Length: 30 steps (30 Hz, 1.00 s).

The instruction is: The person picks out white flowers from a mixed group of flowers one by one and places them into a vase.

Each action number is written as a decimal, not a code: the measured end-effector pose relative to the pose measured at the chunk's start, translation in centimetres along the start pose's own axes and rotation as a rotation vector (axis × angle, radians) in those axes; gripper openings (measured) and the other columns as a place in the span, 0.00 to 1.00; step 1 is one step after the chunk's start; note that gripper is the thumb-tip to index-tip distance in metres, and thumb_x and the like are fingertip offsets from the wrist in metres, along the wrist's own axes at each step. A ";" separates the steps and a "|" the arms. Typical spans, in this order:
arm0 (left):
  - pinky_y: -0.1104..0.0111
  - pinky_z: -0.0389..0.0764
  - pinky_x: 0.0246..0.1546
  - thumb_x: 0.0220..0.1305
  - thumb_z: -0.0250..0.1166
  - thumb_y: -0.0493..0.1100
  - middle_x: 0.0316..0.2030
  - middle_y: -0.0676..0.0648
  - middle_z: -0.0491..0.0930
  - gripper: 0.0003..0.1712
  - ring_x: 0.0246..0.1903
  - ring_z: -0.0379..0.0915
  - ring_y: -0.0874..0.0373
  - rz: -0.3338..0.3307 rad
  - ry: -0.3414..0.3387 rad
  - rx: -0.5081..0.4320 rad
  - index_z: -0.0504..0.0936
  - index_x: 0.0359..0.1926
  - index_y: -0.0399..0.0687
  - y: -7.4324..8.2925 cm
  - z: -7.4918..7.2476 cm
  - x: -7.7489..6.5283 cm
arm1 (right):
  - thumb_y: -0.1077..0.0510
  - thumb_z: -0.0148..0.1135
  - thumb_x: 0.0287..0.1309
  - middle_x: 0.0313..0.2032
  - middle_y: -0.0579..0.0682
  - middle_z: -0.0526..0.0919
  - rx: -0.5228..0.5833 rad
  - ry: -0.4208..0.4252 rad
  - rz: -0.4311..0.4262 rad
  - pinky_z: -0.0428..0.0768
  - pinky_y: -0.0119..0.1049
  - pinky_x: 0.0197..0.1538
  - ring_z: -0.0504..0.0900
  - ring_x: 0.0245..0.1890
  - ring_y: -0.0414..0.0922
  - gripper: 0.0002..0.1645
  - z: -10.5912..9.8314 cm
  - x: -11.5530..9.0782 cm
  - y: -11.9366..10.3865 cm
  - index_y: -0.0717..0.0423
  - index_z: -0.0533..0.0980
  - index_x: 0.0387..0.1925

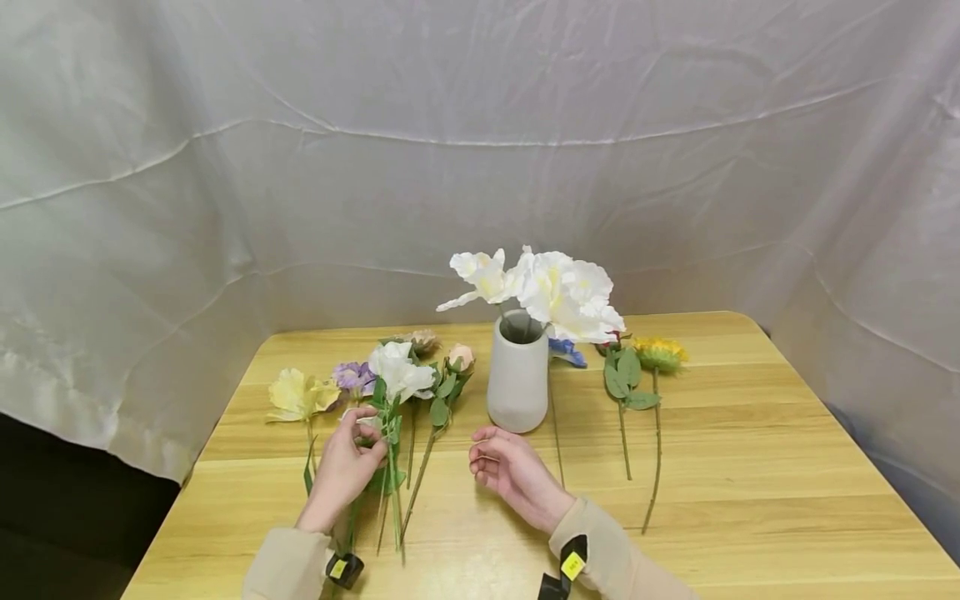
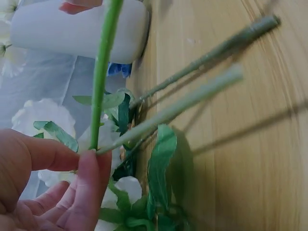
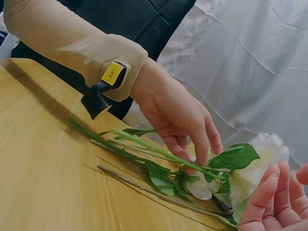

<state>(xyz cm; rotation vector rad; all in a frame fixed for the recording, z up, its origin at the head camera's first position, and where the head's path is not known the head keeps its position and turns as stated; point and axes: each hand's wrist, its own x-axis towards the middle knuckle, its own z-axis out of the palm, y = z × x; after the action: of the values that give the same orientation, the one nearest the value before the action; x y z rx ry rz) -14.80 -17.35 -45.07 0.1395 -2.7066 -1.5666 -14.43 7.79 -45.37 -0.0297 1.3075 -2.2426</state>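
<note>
My left hand (image 1: 347, 460) pinches green stems between thumb and fingertips; a white flower (image 1: 401, 372) rises above them. In the left wrist view, a bright green stem (image 2: 103, 72) and a paler stem (image 2: 178, 108) meet at the pinch. Another white bloom with leaves lies below, partly hidden by the hand. My right hand (image 1: 517, 475), fingers loosely curled around nothing, hovers in front of the pale grey vase (image 1: 517, 383). White flowers with yellow centres (image 1: 558, 292) stand in that vase and lean over its rim.
Left of the vase lie a yellow flower (image 1: 298, 396), a purple flower (image 1: 354, 377) and a pink rose (image 1: 461, 358). To its right are a blue flower (image 1: 567, 352), a mostly hidden red flower (image 1: 611, 340) and a yellow sunflower (image 1: 660, 352). Grey cloth (image 1: 480, 192) hangs around the wooden table.
</note>
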 end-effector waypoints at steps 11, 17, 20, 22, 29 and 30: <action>0.69 0.83 0.30 0.58 0.61 0.31 0.38 0.40 0.78 0.26 0.24 0.80 0.56 -0.066 0.012 -0.201 0.67 0.58 0.45 0.6 0.8 0.4 | 0.61 0.55 0.55 0.32 0.48 0.79 -0.272 -0.105 0.053 0.77 0.30 0.37 0.77 0.30 0.39 0.22 1.1 0.0 1.7 0.69 0.67 0.51; 0.71 0.83 0.30 0.57 0.60 0.29 0.36 0.41 0.77 0.26 0.25 0.77 0.59 -0.072 0.029 -0.307 0.66 0.58 0.41 0.7 1.4 0.8 | 0.58 0.55 0.56 0.33 0.50 0.82 -0.357 -0.181 0.093 0.78 0.29 0.34 0.80 0.29 0.40 0.23 1.9 -0.2 3.0 0.68 0.69 0.51; 0.71 0.83 0.30 0.58 0.60 0.29 0.35 0.41 0.77 0.26 0.25 0.77 0.60 -0.073 0.022 -0.332 0.65 0.58 0.40 0.7 1.6 0.9 | 0.56 0.55 0.57 0.33 0.49 0.83 -0.347 -0.217 0.139 0.79 0.28 0.34 0.82 0.30 0.40 0.23 2.0 -0.1 3.3 0.65 0.70 0.51; 0.71 0.83 0.30 0.58 0.61 0.30 0.36 0.41 0.77 0.27 0.26 0.77 0.59 -0.076 0.012 -0.341 0.65 0.58 0.40 0.6 1.6 0.9 | 0.55 0.54 0.58 0.31 0.47 0.83 -0.331 -0.238 0.164 0.79 0.27 0.33 0.83 0.30 0.40 0.23 1.9 0.0 3.5 0.65 0.70 0.52; 0.70 0.83 0.33 0.59 0.62 0.32 0.41 0.40 0.76 0.29 0.27 0.80 0.59 -0.099 -0.023 -0.400 0.63 0.60 0.40 0.5 1.8 0.9 | 0.56 0.57 0.59 0.30 0.46 0.82 -0.262 -0.237 0.174 0.77 0.25 0.32 0.82 0.27 0.38 0.27 1.8 0.2 3.4 0.71 0.68 0.54; 0.70 0.83 0.33 0.59 0.62 0.32 0.42 0.39 0.76 0.29 0.27 0.80 0.58 -0.100 -0.031 -0.412 0.62 0.60 0.40 0.5 1.8 0.9 | 0.56 0.57 0.58 0.30 0.46 0.81 -0.258 -0.236 0.170 0.77 0.25 0.32 0.81 0.27 0.38 0.27 1.8 0.2 3.4 0.72 0.67 0.54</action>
<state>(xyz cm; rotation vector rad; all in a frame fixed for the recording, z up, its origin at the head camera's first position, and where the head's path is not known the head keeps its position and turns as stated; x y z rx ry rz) -15.79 -15.67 -45.56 0.2473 -2.3630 -2.1270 -12.63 4.95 -47.22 -0.2594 1.4022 -1.8559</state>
